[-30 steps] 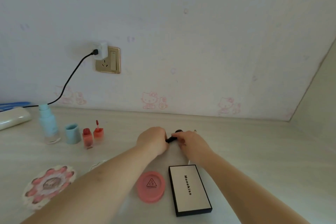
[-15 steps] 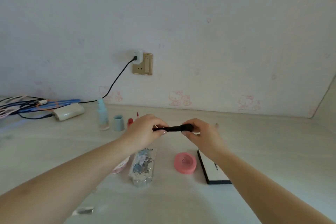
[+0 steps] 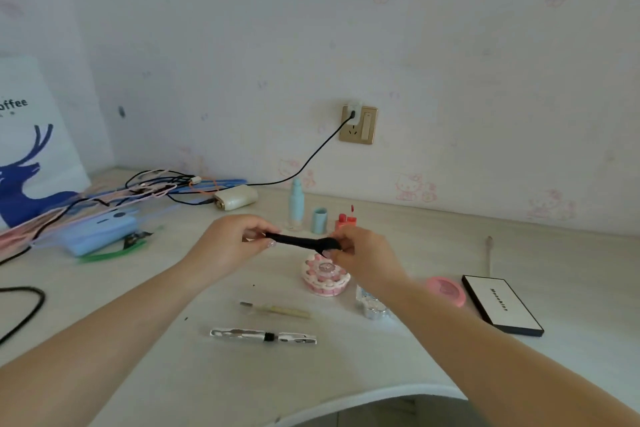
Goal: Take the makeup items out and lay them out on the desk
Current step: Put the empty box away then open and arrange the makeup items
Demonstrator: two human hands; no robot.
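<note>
A slim black makeup item [image 3: 301, 241], long and slightly thicker at its right end, is held level above the desk [image 3: 346, 367], clear of the surface. Its left end is pinched between the thumb and fingertips of the left hand [image 3: 231, 242]; its right end is gripped by the fingers of the right hand [image 3: 363, 258]. What kind of makeup item it is cannot be told.

Directly below the right hand, a round pink-and-white case [image 3: 325, 275] shaped like a small cake is seen resting on the desk. Just right of it, partly hidden by the right forearm, a glittery clear case [image 3: 372, 305] lies. Farther right, a pink round compact [image 3: 446, 289] is set beside a black-edged white palette [image 3: 502, 303]. A thin stick-like item [image 3: 489, 253] lies far right, past the palette.

Nearer, a pale slim tube [image 3: 277, 309] and a silver patterned pen-like item [image 3: 263, 336] are laid roughly parallel, well apart from the hands.

Beyond the hands, near the wall, a pale blue bottle [image 3: 296, 204], a blue cap [image 3: 319, 220] and a small red lip gloss [image 3: 345, 218] stand upright in a row.

At far left, a blue pouch [image 3: 97, 229], tangled cables [image 3: 156, 184], a cream power bank [image 3: 235, 197] and a white bag with a blue deer [image 3: 31, 149] are found. A black cable runs to a wall socket [image 3: 358, 125].
</note>
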